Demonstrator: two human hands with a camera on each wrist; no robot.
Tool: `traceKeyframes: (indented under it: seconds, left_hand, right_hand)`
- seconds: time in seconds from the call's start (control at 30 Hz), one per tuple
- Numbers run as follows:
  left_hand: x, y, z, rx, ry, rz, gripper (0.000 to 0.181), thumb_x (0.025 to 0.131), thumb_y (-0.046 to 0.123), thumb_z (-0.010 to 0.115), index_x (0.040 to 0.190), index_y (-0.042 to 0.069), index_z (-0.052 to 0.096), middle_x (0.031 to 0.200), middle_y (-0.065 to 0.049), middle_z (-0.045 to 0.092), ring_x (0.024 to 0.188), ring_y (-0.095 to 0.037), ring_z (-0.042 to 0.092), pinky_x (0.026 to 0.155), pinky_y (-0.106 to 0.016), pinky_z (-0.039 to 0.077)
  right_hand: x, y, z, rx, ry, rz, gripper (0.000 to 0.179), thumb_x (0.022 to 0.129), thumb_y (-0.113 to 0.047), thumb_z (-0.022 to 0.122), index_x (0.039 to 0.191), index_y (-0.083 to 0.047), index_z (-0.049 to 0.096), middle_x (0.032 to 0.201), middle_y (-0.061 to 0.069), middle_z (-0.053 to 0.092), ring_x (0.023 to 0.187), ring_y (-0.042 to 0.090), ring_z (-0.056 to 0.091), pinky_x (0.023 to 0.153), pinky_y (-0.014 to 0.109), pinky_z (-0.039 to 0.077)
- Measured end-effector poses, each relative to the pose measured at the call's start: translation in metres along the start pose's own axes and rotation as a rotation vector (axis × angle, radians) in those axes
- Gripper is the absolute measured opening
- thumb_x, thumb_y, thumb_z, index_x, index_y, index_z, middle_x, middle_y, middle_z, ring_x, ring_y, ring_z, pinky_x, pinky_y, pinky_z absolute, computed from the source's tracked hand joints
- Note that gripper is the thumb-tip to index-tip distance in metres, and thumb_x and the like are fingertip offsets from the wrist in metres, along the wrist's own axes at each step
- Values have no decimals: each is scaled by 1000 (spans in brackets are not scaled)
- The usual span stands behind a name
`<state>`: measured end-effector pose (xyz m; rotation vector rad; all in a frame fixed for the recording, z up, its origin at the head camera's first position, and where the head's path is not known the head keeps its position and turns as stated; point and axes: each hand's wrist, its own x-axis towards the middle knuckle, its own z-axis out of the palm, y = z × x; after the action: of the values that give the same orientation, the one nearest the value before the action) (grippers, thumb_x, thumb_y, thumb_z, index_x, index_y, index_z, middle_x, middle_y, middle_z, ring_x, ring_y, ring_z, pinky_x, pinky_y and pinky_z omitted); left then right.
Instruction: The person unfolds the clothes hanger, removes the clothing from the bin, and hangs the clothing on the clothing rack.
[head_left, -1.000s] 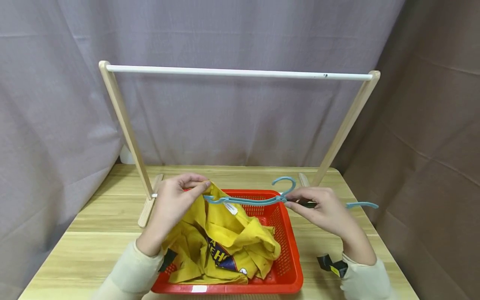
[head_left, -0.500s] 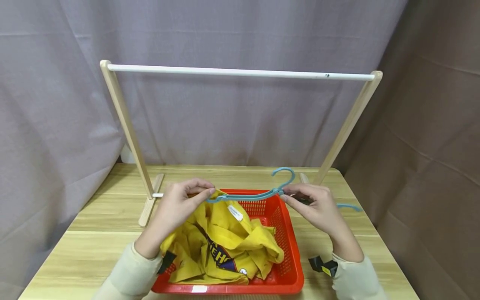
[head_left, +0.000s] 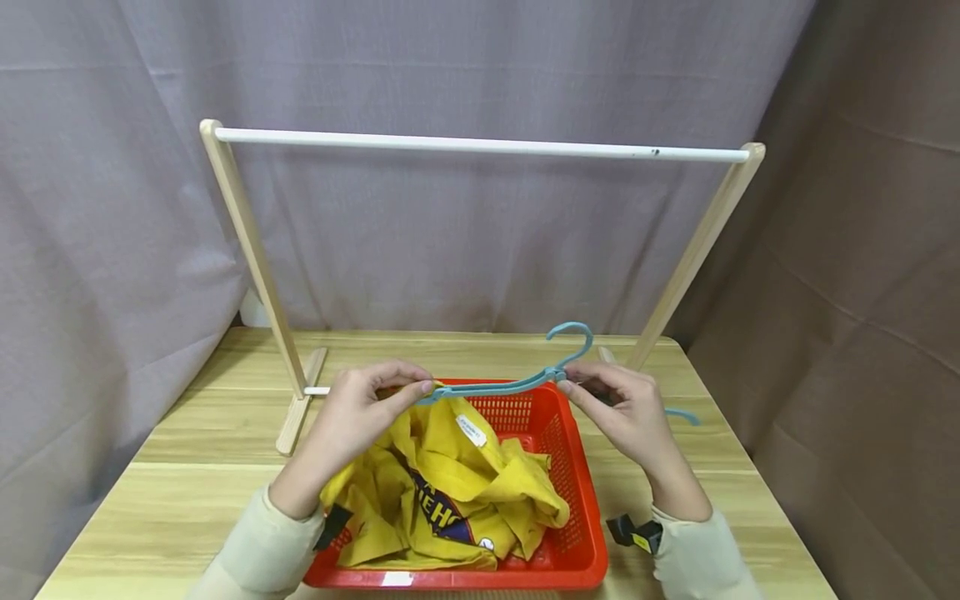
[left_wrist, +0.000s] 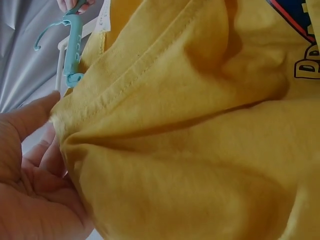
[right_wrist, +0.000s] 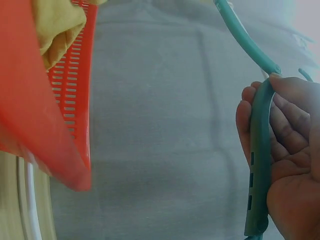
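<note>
A yellow T-shirt (head_left: 450, 475) with a dark printed patch lies crumpled in a red basket (head_left: 588, 517), its neckline lifted. My left hand (head_left: 375, 408) pinches the neckline's edge between thumb and fingers. Just past that pinch, one arm of a blue plastic clothes hanger (head_left: 498, 388) reaches the collar; its tip is hidden by cloth and fingers. My right hand (head_left: 626, 412) grips the hanger near the base of its hook, which points up. In the right wrist view the hanger's other arm (right_wrist: 259, 165) runs along the palm. A white label (head_left: 471, 430) shows inside the collar.
Behind the basket stands a rack with a white rail (head_left: 480, 146) and wooden posts (head_left: 251, 258). The wooden table (head_left: 172, 492) carries both. Grey curtain (head_left: 465, 242) hangs at the back, with a browner curtain (head_left: 847, 275) on the right.
My right hand has moved left with the hanger, pushing its arm further toward the collar in my left hand. The hook end has risen. My left hand has shifted slightly right.
</note>
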<state>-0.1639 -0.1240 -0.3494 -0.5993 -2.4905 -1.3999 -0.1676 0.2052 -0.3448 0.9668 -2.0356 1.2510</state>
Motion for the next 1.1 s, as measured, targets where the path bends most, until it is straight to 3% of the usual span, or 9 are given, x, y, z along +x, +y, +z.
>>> traceKeyframes:
  seconds: [0.23, 0.37, 0.5, 0.6, 0.77, 1.1]
  left_hand:
    - [-4, -4, -9, 36, -85, 65, 21, 100, 35, 64, 116, 26, 74, 113, 15, 72, 104, -6, 67, 90, -35, 55]
    - [-6, -7, -17, 47, -151, 144, 24, 103, 21, 60, 124, 24, 70, 122, 13, 69, 116, -9, 63, 99, -38, 51]
    - [-7, -10, -21, 41, -189, 192, 34, 98, 5, 63, 128, 20, 68, 126, 10, 68, 118, -10, 62, 99, -35, 51]
    - [-7, -12, -21, 67, -161, 208, 34, 95, 5, 68, 125, 19, 70, 123, 10, 69, 111, -8, 65, 91, -31, 55]
    - [-6, -15, -16, 122, -47, 249, 25, 91, 10, 75, 115, 16, 76, 112, 9, 74, 99, -7, 69, 83, -27, 57]
    - [-4, -10, -11, 95, 67, 244, 16, 88, 10, 79, 104, 13, 81, 101, 2, 77, 90, -10, 73, 75, -22, 58]
  right_hand:
    - [0, 4, 1, 19, 20, -4, 33, 70, 25, 74, 98, 7, 73, 83, 15, 71, 66, 15, 66, 62, 18, 55]
    - [0, 5, 0, 43, 14, 4, 33, 71, 27, 72, 98, 8, 72, 83, 16, 71, 66, 17, 66, 61, 20, 56]
    - [-1, 9, -1, 59, 10, 14, 35, 70, 30, 71, 98, 8, 72, 84, 17, 71, 68, 15, 67, 62, 20, 56]
    - [-2, 13, -1, 62, 12, 15, 38, 69, 30, 71, 99, 7, 72, 85, 16, 72, 70, 13, 68, 63, 20, 57]
    - [-1, 13, -1, 74, 1, 5, 37, 70, 29, 71, 99, 6, 72, 84, 15, 72, 68, 13, 67, 60, 20, 55]
    - [5, -1, 3, 66, -23, -31, 32, 71, 27, 72, 96, 6, 72, 84, 15, 72, 66, 16, 66, 60, 20, 55]
